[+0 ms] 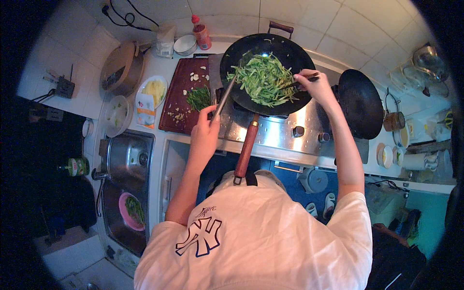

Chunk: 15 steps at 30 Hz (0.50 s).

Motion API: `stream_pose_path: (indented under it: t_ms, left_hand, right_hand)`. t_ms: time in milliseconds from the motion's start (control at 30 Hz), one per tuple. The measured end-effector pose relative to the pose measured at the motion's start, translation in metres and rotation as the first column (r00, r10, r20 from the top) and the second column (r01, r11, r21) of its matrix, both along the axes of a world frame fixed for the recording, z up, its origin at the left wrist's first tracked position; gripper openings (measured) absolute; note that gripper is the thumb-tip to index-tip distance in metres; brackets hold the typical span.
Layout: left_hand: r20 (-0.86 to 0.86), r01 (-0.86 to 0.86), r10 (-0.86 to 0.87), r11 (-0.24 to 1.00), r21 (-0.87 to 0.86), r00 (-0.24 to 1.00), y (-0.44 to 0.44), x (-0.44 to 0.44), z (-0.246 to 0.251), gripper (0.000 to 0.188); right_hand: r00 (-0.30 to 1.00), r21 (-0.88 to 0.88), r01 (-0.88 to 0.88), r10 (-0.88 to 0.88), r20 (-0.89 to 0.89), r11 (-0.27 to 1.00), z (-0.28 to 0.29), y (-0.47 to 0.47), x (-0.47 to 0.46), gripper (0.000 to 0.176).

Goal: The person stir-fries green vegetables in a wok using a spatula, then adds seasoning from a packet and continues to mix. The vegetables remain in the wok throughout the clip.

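Note:
My left hand (206, 130) grips the handle of a long metal cooking utensil (227, 95), whose far end reaches the left side of a black wok (302, 50). Dark chopsticks (289, 85) are held in my right hand (316, 88), their tips in the shredded green vegetable (266, 78) heaped in the wok. The utensil's head is hidden. A wooden wok handle (246, 148) points towards my body, held by neither hand. Under the wok lies the steel gas stove (270, 132).
Left of the stove, a dark red cutting board (174, 90) bears chopped greens (198, 99) and garlic pieces (194, 77). Another black pan (361, 105) stands right. A sink (125, 156) holds a pink basin (124, 212). A person in dark clothing (395, 257) is at lower right.

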<state>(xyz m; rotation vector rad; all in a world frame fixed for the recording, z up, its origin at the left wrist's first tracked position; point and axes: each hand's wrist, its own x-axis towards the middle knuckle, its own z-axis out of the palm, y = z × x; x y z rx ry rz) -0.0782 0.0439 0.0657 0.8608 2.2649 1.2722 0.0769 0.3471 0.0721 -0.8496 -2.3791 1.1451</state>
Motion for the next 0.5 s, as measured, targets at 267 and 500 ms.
stream_pose_path:
  t_ms: [267, 500]
  left_hand:
    - [0.306, -0.044, 0.012, 0.994, 0.096, 0.952, -0.015, -0.004, -0.018, 0.027]
    - [0.429, -0.079, 0.001, 0.984, 0.163, 0.903, -0.02, -0.001, -0.024, 0.025]
  right_hand:
    - [0.99, 0.221, -0.142, 0.141, 0.02, 0.965, -0.017, -0.009, 0.012, 0.013]
    - [0.996, -0.062, 0.071, -0.074, -0.051, 0.996, 0.013, -0.006, 0.018, 0.018]
